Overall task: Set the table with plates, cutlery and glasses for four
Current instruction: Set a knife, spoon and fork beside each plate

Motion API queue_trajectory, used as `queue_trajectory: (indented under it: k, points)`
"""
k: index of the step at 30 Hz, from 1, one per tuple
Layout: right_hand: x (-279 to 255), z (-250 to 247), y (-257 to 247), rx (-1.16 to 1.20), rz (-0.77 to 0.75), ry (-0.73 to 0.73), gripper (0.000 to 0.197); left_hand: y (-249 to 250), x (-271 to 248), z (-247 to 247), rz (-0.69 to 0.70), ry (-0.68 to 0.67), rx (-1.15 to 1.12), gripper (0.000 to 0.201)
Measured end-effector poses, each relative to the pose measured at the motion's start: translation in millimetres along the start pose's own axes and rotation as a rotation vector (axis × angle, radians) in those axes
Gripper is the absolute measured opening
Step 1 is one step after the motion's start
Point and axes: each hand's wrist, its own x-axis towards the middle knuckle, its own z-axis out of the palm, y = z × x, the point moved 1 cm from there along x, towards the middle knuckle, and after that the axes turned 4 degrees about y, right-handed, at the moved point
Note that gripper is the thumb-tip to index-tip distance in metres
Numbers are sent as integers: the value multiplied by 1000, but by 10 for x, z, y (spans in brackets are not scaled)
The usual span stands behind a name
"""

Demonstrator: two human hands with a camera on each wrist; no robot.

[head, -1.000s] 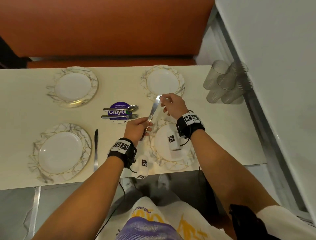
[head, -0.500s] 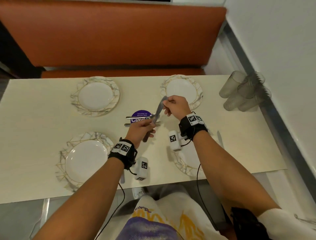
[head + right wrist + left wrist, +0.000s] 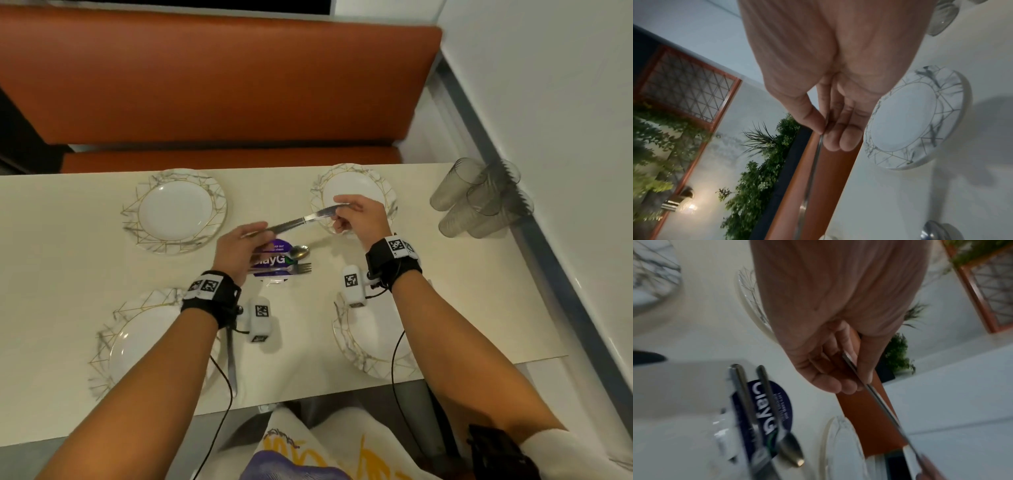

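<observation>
Four plates were found laid on the desk (image 3: 61,240), one per setting: far left plate (image 3: 174,210), far right plate (image 3: 383,185), near left plate (image 3: 137,342) and near right plate (image 3: 363,346). The glasses (image 3: 479,202) were grouped unplaced at the right edge. One placed knife (image 3: 231,356) lay beside the near left plate. A spoon (image 3: 298,252) and fork (image 3: 295,269) remained mid-desk. A second knife (image 3: 294,222) was held aloft, pinched by the right hand (image 3: 359,216) and gripped by the left hand (image 3: 236,246). The task was judged under halfway.

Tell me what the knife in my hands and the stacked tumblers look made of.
Knife: looks like polished steel; silver, reflective, with a serrated edge. Tumblers: smoky grey and see-through, so glass or clear plastic; the pictures can't settle which.
</observation>
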Motion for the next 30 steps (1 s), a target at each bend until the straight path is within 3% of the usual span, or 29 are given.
queue_trajectory:
  k: [4,8,12,18,21,24,30]
  points:
    - [-31,3,15,7,31,-125,18,347,337,182,48,109,-185,34]
    - [74,110,104,-135,27,-260,29,553,571,597,79,170,-251,31]
    - [173,190,113,-213,23,-325,39,534,646,955,79,127,-204,38]
    - [407,207,259,-308,99,-359,36,386,756,1150,43,92,-95,50]
    - [529,263,312,-452,12,-304,26,327,827,1168,11,98,-65,46]
    - [628,307,277,-543,-70,-212,29,284,909,1186,-19,120,-40,39]
    - [726,313,302,-518,-59,-161,25,221,999,1187,-46,71,-11,30]
